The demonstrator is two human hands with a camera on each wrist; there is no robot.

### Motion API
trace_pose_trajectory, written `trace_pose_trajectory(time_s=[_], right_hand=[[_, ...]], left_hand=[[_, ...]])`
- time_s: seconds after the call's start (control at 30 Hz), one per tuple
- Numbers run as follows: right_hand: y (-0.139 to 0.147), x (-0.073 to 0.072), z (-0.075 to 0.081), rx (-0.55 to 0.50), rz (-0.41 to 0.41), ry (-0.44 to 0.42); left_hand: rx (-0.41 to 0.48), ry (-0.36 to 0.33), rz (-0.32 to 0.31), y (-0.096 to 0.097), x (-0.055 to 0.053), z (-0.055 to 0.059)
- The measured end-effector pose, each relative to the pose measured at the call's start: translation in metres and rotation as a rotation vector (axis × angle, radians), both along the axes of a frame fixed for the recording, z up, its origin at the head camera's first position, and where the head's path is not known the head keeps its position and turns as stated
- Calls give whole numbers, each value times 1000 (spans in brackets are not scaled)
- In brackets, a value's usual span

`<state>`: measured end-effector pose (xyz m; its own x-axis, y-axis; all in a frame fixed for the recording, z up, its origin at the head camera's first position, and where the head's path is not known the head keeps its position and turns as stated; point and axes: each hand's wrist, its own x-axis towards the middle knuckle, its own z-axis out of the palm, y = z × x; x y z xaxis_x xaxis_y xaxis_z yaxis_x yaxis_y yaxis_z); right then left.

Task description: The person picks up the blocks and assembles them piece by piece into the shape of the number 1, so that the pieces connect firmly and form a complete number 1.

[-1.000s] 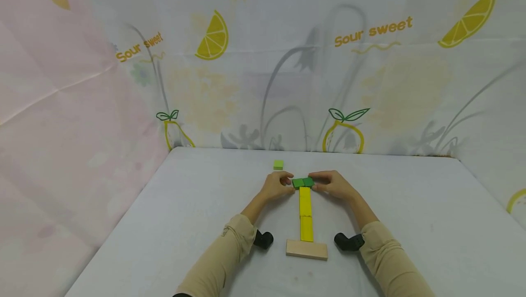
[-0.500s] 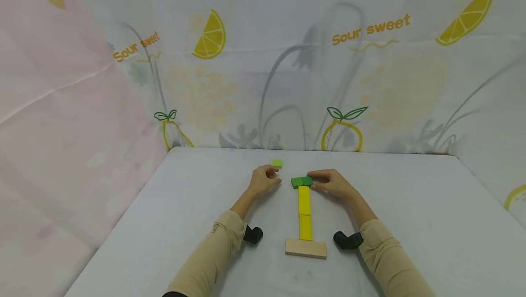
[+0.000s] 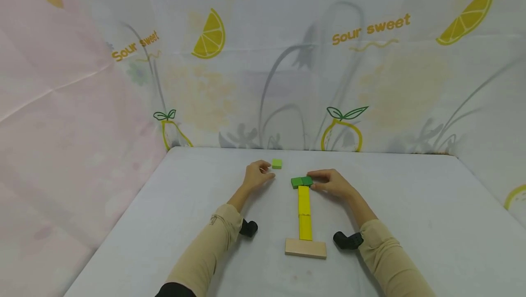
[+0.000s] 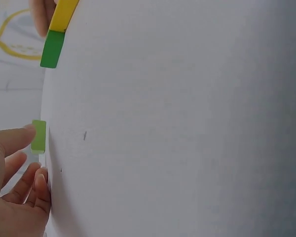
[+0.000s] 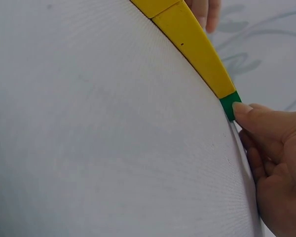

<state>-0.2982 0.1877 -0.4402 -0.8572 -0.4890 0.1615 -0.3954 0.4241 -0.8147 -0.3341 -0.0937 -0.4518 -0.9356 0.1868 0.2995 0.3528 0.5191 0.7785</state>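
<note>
My left hand (image 3: 256, 174) is beside a small light green block (image 3: 277, 164) near the table's far edge, thumb and fingers apart. In the left wrist view the thumb (image 4: 15, 140) overlaps this light green block (image 4: 39, 137). With thumb and index finger my right hand (image 3: 334, 184) pinches the dark green block (image 3: 307, 181) at its right end. A second green block (image 3: 296, 182) lies against it on the left. Below the green pair, two yellow blocks (image 3: 304, 200) run end to end toward me, reaching a plain wooden block (image 3: 306, 248) laid crosswise.
The blocks lie on a white-covered table (image 3: 411, 224). Behind it hangs a lemon-printed cloth (image 3: 255, 82). Black wrist cameras stick out from the left cuff (image 3: 249, 228) and right cuff (image 3: 348, 241), at either side of the yellow blocks.
My left hand has moved off the green pair, left and away from me, to the light green block. The right hand stays at the dark green block.
</note>
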Motion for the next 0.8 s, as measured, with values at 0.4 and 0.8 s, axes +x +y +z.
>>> trace_pose_trajectory(time_s=[0.4, 0.8], right_hand=[[1, 2, 1, -11, -3, -1], [-8, 21, 28, -19, 0, -1]], left_hand=[[-123, -42, 3, 6, 3, 22], [-68, -26, -40, 1, -31, -5]])
